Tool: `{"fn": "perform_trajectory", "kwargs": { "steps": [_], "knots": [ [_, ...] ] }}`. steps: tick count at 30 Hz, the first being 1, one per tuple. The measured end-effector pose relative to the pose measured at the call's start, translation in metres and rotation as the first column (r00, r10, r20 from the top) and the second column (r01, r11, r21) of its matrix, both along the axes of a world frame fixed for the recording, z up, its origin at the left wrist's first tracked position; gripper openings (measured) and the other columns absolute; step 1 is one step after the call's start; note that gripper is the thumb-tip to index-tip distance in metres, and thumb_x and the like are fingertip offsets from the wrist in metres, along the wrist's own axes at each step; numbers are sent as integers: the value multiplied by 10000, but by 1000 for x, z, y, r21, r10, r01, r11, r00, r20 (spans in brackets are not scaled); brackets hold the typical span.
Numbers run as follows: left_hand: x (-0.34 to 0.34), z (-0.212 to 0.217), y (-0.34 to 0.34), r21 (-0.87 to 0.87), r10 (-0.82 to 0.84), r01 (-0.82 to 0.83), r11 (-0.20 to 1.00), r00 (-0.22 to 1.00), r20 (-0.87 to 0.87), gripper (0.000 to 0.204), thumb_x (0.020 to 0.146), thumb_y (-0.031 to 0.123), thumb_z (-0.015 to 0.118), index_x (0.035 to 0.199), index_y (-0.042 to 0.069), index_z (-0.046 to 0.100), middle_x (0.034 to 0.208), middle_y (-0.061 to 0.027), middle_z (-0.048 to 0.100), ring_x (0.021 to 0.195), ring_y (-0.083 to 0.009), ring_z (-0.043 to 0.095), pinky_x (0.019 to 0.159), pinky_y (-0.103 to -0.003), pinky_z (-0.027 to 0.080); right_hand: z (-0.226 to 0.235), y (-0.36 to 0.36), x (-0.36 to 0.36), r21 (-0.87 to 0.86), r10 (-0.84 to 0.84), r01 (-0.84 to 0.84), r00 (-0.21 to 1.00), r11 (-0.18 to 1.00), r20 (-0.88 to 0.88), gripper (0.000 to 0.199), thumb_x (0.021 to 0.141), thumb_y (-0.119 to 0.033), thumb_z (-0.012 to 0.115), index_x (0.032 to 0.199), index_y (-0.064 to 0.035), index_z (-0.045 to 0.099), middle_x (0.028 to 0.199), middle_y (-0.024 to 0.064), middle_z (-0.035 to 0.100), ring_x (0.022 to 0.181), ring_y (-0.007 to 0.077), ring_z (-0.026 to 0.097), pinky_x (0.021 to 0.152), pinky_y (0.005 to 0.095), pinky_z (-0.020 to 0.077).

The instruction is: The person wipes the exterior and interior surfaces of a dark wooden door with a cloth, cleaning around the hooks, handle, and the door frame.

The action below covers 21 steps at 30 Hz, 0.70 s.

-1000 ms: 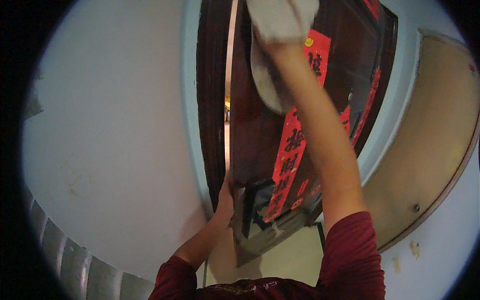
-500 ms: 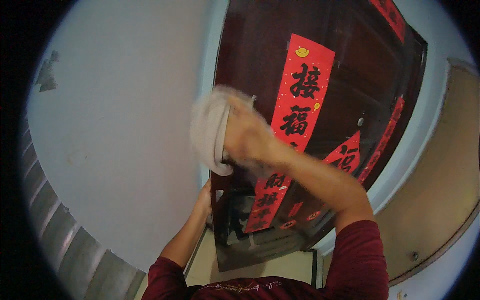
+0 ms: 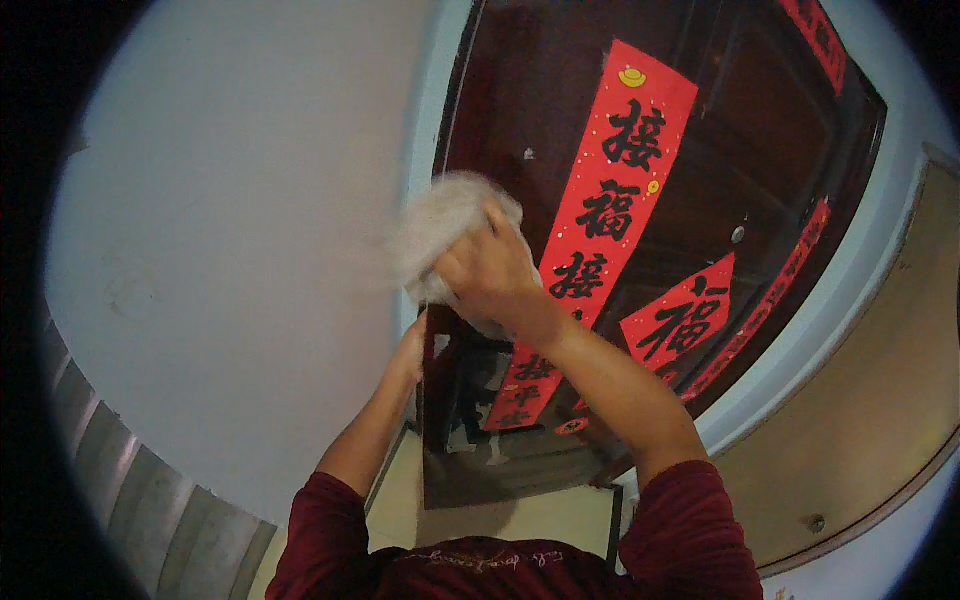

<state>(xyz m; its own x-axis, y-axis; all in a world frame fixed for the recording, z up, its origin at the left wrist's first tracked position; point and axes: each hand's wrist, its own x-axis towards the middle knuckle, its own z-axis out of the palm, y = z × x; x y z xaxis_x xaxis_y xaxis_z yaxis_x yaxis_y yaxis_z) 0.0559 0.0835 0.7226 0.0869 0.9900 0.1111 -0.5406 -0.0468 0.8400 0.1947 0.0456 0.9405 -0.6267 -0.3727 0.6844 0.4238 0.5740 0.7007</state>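
Observation:
A dark, glossy brown door stands ajar in front of me. My right hand is closed around a bunched, pale grey-white cloth at the door's left edge; the cloth is blurred on its left side. Below it, my left hand is against the same door edge, its fingers hidden. Stuck to the door are a long red paper banner with black writing and gold marks, and a red diamond-shaped paper.
A pale wall fills the left side. Grey stair-like ridges lie at lower left. Light floor tiles show beneath the door. A pale door frame and a brown panel with a small knob stand on the right.
The view has shifted, so the door and banner sit farther right and higher. My right hand has turned with the cloth, which looks more bunched. My left hand stays at the door edge.

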Motion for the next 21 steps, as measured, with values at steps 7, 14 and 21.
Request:
{"fn": "perform_trajectory", "kwargs": {
  "steps": [7,14,21],
  "knots": [
    [8,6,8,25,52,-51,998,998,-40,543,906,497,444,1276,103,494,1159,-55,570,1041,-202,515,903,-329,403,138,8,-6,-33,-252,256,909,966,-333,350,625,-198,638,921,-15,604,994,164,593,1019,337,510,1020,497,268],
    [17,-10,22,-41,-68,71,997,995,74,547,910,462,451,1291,70,477,1224,-89,543,1080,-236,508,965,-349,365,214,-2,-11,-89,-208,192,798,977,-566,414,705,-164,641,1057,4,503,1089,198,512,1069,349,469,965,471,329],
    [20,-5,18,-157,13,4,988,994,104,536,923,438,446,1295,52,468,1258,-77,523,1127,-201,482,991,-328,344,-8,11,16,-386,-369,335,929,859,-14,544,657,-319,648,1187,-228,565,1250,59,532,1219,266,419,1043,519,205]
  ]
}}
